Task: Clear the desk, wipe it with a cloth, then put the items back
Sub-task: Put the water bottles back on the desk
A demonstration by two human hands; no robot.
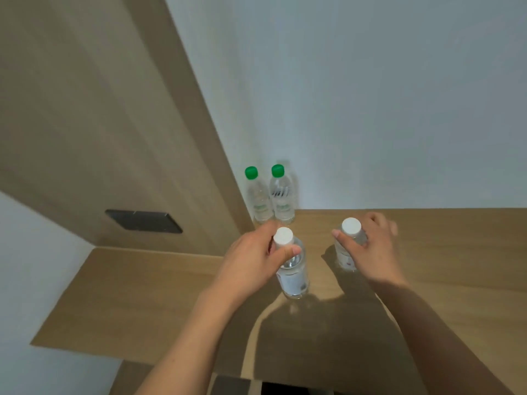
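- Bottles: two clear plastic white-capped bottles [292, 269] [346, 249] stand mid-frame on the wooden table [456, 266]; left hand [251, 260] and right hand [370, 252] each hold one in a closed grip near the neck.
- Advice: keep both upright, clear of the two green-capped bottles [271, 195] just above centre.

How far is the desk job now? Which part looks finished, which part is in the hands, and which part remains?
Nothing looks clearly finished: two green-capped bottles stand in the desk corner by the wall. In hand: the left hand grips one white-capped bottle and the right hand grips another. No cloth shows, so I cannot tell whether wiping is done, or whether these bottles are leaving or returning.
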